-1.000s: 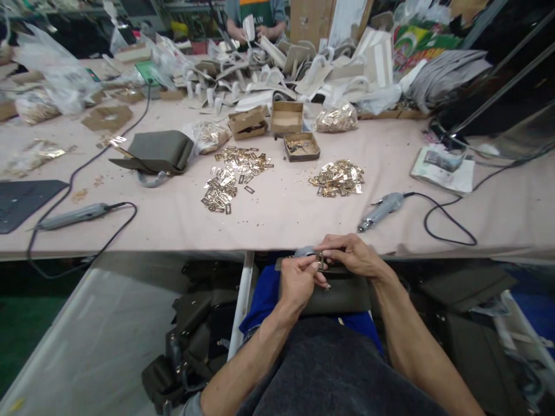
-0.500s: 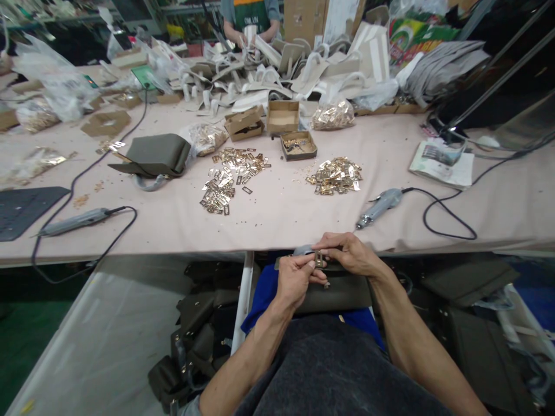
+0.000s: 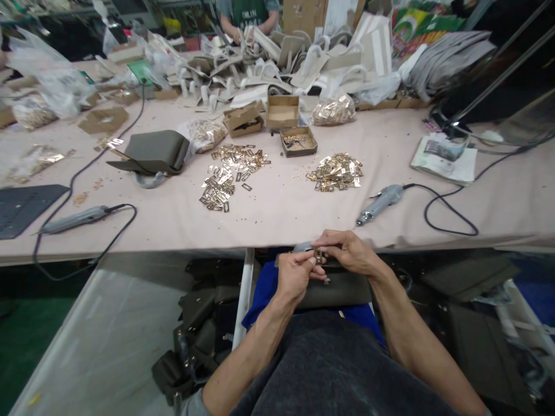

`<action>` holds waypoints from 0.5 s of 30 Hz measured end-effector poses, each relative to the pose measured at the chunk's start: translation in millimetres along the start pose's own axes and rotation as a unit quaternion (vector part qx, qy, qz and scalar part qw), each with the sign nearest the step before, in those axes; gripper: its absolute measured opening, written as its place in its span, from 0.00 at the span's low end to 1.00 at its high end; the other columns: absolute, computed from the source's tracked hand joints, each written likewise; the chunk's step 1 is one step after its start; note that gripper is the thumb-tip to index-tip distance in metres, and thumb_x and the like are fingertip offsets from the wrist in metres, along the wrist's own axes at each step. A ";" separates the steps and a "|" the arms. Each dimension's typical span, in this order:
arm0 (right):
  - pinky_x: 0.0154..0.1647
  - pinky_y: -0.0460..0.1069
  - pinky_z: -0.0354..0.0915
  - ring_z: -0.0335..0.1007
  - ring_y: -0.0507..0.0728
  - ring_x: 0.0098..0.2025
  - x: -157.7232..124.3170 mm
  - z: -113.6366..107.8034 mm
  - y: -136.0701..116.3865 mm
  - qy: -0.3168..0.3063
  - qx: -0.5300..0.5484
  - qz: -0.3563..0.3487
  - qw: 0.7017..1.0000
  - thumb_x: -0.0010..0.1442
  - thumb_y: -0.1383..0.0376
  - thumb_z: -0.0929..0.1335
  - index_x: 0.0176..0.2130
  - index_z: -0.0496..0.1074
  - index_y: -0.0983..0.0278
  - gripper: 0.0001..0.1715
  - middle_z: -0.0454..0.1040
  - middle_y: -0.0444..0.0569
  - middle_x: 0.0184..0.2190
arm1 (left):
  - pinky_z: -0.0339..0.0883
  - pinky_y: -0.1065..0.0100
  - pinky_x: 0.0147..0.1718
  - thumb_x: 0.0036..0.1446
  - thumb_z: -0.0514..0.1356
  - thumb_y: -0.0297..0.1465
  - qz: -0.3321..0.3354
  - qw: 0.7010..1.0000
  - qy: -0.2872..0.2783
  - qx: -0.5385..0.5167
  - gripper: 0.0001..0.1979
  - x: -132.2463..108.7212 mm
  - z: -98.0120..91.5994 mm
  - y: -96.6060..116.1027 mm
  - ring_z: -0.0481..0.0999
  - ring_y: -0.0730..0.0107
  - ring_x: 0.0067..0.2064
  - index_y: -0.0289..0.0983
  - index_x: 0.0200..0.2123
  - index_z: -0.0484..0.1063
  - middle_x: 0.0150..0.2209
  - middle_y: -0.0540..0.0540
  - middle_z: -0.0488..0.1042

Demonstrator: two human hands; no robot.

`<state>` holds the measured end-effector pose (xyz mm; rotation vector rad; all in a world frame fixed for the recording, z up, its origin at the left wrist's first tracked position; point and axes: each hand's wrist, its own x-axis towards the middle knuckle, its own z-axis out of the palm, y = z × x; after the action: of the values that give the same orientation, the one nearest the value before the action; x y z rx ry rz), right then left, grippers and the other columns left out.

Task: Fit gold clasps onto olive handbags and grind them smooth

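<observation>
Over my lap, both hands meet at a small rectangular metal plate (image 3: pixel 318 256) with a slot in it. The fingers and thumb of my left hand (image 3: pixel 292 277) pinch it from the left. From the right, the closed fingertips of my right hand (image 3: pixel 351 252) grip it too. Beneath them lies a dark olive handbag (image 3: pixel 338 290) on blue cloth, its upper part partly covered by my hands. On the table, a pile of gold slotted plates (image 3: pixel 336 172) and a second pile of gold frames (image 3: pixel 221 188) lie beyond my hands.
A corded electric screwdriver (image 3: pixel 379 205) rests near the table edge on the right, another screwdriver (image 3: pixel 76 219) on the left. Further back are an olive bag (image 3: pixel 151 151), a small cardboard box (image 3: pixel 299 151) of tiny parts, and heaped pale bag pieces (image 3: pixel 260 78). A person (image 3: pixel 249 17) works opposite.
My hands stay together on the metal plate, which has turned slightly between the fingers. The camera view has shifted a little.
</observation>
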<state>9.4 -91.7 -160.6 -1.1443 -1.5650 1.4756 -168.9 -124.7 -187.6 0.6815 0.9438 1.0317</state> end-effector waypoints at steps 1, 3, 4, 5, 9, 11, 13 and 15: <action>0.37 0.51 0.73 0.75 0.55 0.35 -0.2 1.0 1.0 0.009 -0.009 -0.007 1.000 0.64 0.56 0.72 0.44 0.84 0.61 0.15 0.76 0.47 0.33 | 0.81 0.67 0.26 0.50 0.72 0.36 0.003 1.000 0.000 0.001 0.18 0.1 0.3 0.2 0.77 0.67 0.24 0.26 0.39 0.85 0.33 0.35 0.80; 0.36 0.50 0.72 0.75 0.55 0.35 -0.9 2.8 3.2 0.028 -0.029 -0.022 0.999 0.64 0.56 0.72 0.44 0.84 0.61 0.15 0.76 0.48 0.32 | 0.81 0.67 0.26 0.51 0.71 0.35 0.011 1.000 -0.001 0.008 0.17 0.3 0.9 0.1 0.77 0.67 0.24 0.27 0.39 0.85 0.33 0.36 0.80; 0.36 0.50 0.71 0.75 0.55 0.34 -1.3 3.6 4.1 0.036 -0.039 -0.027 0.998 0.64 0.56 0.72 0.44 0.84 0.61 0.15 0.76 0.48 0.32 | 0.81 0.67 0.26 0.52 0.70 0.34 0.016 1.000 -0.001 0.013 0.17 0.4 1.1 -0.4 0.78 0.67 0.24 0.27 0.40 0.85 0.33 0.36 0.80; 0.36 0.50 0.71 0.74 0.55 0.34 -1.7 4.2 4.9 0.042 -0.046 -0.031 0.998 0.64 0.56 0.72 0.44 0.84 0.61 0.14 0.76 0.48 0.32 | 0.81 0.68 0.25 0.53 0.69 0.34 0.022 1.000 -0.002 0.020 0.16 0.5 1.3 -1.3 0.78 0.67 0.24 0.27 0.40 0.85 0.33 0.36 0.81; 0.37 0.50 0.70 0.74 0.55 0.35 -2.9 5.3 6.0 0.054 -0.067 -0.040 0.996 0.65 0.59 0.72 0.43 0.84 0.62 0.13 0.77 0.49 0.34 | 0.80 0.68 0.25 0.55 0.65 0.31 0.043 0.997 0.008 0.062 0.16 0.6 1.6 -6.7 0.77 0.66 0.22 0.26 0.43 0.84 0.26 0.41 0.78; 0.38 0.50 0.70 0.75 0.56 0.36 -3.3 6.1 6.2 0.055 -0.081 -0.039 0.994 0.65 0.60 0.71 0.43 0.84 0.61 0.12 0.76 0.49 0.34 | 0.79 0.69 0.24 0.56 0.65 0.31 0.048 0.996 0.020 0.079 0.16 0.4 1.8 -9.1 0.77 0.65 0.22 0.27 0.45 0.84 0.23 0.43 0.77; 0.39 0.50 0.69 0.75 0.57 0.38 -3.9 7.8 7.0 0.059 -0.099 -0.041 0.992 0.65 0.61 0.71 0.44 0.84 0.61 0.12 0.76 0.50 0.35 | 0.79 0.70 0.24 0.56 0.64 0.30 0.050 0.994 0.031 0.089 0.17 0.2 2.5 -10.7 0.78 0.65 0.22 0.28 0.46 0.84 0.23 0.43 0.77; 0.40 0.51 0.69 0.75 0.57 0.39 -5.6 10.6 8.0 0.069 -0.121 -0.048 0.989 0.66 0.62 0.70 0.46 0.84 0.60 0.12 0.76 0.50 0.36 | 0.78 0.70 0.24 0.56 0.64 0.30 0.049 0.994 0.041 0.091 0.17 0.2 3.4 -11.7 0.78 0.65 0.22 0.28 0.46 0.84 0.23 0.43 0.77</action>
<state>2.9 -101.1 -169.3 -1.2592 -1.7089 1.1420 -161.1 -129.1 -195.9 0.8486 1.0944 1.0762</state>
